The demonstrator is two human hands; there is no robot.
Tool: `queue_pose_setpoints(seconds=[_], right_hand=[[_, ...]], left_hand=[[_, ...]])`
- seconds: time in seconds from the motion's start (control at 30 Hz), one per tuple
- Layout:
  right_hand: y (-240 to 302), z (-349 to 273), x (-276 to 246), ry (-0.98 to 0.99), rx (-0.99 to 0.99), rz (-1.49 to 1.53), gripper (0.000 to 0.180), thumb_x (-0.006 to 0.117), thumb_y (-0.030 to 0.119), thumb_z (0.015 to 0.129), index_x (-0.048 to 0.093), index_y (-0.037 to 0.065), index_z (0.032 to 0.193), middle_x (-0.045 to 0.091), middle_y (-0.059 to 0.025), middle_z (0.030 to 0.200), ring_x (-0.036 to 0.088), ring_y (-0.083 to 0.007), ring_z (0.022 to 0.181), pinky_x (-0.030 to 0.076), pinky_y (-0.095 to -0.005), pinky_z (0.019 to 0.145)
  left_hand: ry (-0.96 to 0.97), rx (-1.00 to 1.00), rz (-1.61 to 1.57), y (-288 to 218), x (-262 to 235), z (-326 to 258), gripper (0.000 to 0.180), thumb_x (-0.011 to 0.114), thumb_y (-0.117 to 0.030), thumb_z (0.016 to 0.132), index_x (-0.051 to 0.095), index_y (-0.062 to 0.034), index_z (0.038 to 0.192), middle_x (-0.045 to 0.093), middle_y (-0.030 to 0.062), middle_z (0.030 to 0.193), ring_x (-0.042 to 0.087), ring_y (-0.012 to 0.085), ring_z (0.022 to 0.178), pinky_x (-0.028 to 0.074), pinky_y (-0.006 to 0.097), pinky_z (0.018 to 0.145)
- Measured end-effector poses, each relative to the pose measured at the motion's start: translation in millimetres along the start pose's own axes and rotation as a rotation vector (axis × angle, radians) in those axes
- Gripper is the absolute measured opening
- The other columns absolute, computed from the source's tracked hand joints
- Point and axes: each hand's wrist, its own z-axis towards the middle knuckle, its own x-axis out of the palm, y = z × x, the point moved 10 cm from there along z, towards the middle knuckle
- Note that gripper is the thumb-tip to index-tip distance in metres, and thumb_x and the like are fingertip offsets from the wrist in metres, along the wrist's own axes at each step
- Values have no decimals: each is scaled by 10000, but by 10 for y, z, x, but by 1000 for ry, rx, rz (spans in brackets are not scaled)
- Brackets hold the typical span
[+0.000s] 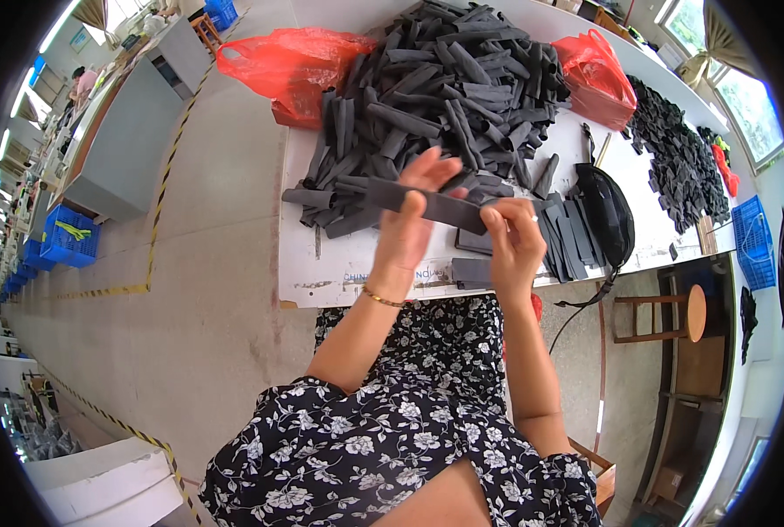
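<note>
Reference landmark: the heap of dark rolled pieces (462,83) on the white table (298,263). The item under handling, a flat dark strip (451,211), is held up in front of the heap's near edge, running slantwise between the two hands and reaching beyond the left one.

The right hand (516,244), on the near side of the heap and towards its right, pinches the strip's right end between thumb and fingers. The left hand (407,220), nearer the heap's left, has its thumb across the near face of the strip and its fingers spread behind and above it (these are blurred, so firmness of grip cannot be told). The hands stand apart, with the strip bridging the gap.

Surroundings: one red plastic bag (297,75) adjoins the heap on its far left; a red-wrapped bundle (596,81) sits against its right side. Right of the heap's near edge, several flat dark strips (569,235) overlap in a row, with a black pouch (606,215) just beyond them. Farther right of the heap lies a spread of small dark pieces (675,154).
</note>
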Motion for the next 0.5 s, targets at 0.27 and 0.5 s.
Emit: queue_pose_setpoints(seconds=[0.27, 0.5], right_hand=[[635, -190, -40, -29, -662, -397, 155, 732, -35, 747, 633, 12, 856, 586, -79, 823, 568, -212, 721, 461, -287, 642], [-128, 220, -329, 59, -86, -290, 113, 675, 86, 869, 639, -18, 841, 625, -29, 744, 549, -97, 710, 452, -241, 684]], left_hand=[[-224, -49, -136, -108, -629, -185, 132, 664, -55, 872, 666, 18, 982, 692, 192, 947, 682, 321, 929, 563, 403, 888], [-366, -19, 31, -47, -628, -122, 159, 628, -39, 897, 649, 28, 1039, 686, 171, 962, 684, 299, 880, 569, 375, 827]])
